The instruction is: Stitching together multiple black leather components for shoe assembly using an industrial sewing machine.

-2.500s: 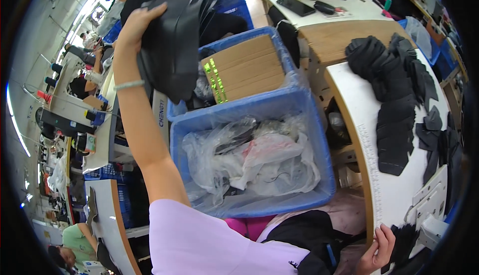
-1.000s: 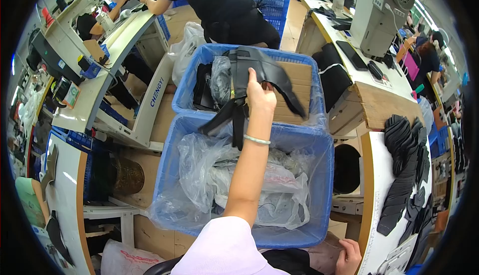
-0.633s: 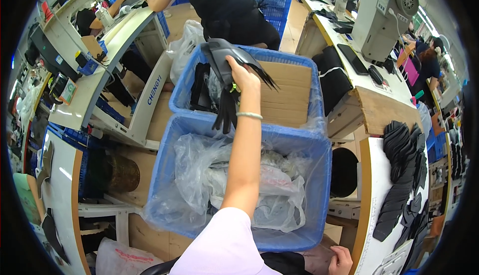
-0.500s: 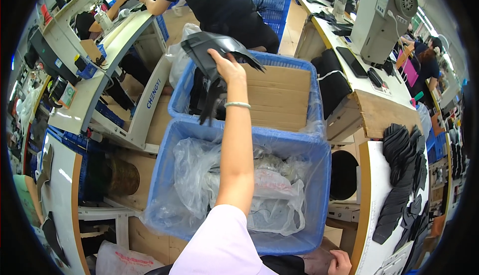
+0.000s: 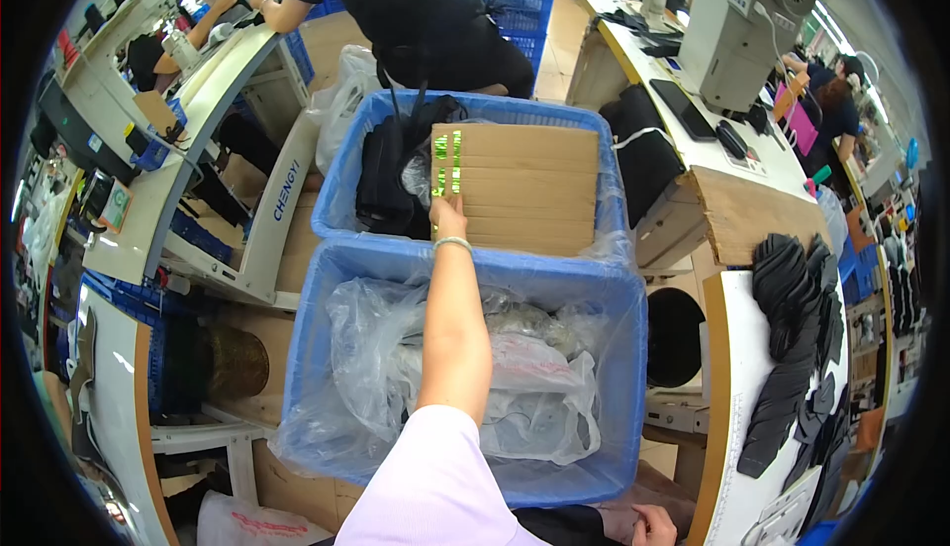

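My left hand (image 5: 449, 217) is stretched forward over the far crate, its fingers closed at the lower left edge of a brown cardboard sheet (image 5: 524, 190). Bright yellow-green marks run down the sheet beside that edge. Left of the hand, black bag-like items (image 5: 384, 185) lie in the far blue crate (image 5: 322, 204), with some clear plastic between them and the cardboard. My right hand (image 5: 653, 525) is low at the right, its fingers curled beside pinkish material; what they hold, if anything, is hidden.
A nearer blue crate (image 5: 641, 388) holds crumpled clear plastic bags (image 5: 534, 388). Black cut pieces (image 5: 782, 368) are stacked on the right-hand table. A sewing machine (image 5: 747, 41) stands beyond it. Ahead sits a person in black (image 5: 396, 1); white worktables (image 5: 213, 100) line the left.
The thin black pieces that my left hand held above the far crate are out of it. That hand has come lower, to the cardboard's edge, whose yellow-green marks now show.
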Action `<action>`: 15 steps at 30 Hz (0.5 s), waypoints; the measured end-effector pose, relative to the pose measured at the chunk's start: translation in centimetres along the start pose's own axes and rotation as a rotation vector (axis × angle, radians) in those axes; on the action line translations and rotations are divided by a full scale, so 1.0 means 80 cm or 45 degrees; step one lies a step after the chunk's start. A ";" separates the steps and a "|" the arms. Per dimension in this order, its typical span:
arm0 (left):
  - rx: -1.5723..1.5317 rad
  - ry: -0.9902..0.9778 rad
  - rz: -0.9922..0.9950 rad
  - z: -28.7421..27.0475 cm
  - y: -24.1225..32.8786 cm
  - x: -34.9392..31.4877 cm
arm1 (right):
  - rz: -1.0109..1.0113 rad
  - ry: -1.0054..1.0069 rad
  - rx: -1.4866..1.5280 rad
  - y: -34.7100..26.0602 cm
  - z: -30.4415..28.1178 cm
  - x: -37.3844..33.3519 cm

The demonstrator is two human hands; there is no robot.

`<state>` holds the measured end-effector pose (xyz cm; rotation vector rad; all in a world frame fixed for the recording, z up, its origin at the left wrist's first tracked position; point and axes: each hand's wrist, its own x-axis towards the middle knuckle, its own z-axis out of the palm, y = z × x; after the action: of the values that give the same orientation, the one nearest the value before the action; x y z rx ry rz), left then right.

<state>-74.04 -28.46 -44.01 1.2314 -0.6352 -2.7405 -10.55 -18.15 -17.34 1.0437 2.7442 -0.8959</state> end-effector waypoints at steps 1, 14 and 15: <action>0.153 -0.117 0.030 -0.001 -0.009 -0.003 | 0.038 0.014 -0.011 -0.002 -0.004 -0.005; 1.901 -0.544 1.802 0.017 0.088 -0.085 | 0.122 0.249 -0.100 0.064 0.002 -0.083; 2.058 -0.770 1.927 0.016 0.124 -0.092 | 0.080 0.276 -0.124 0.049 0.013 -0.078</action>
<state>-71.00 -35.39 -34.15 -0.4134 -2.4774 -0.8428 -3.46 -20.05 -18.53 1.2691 2.8735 -0.6687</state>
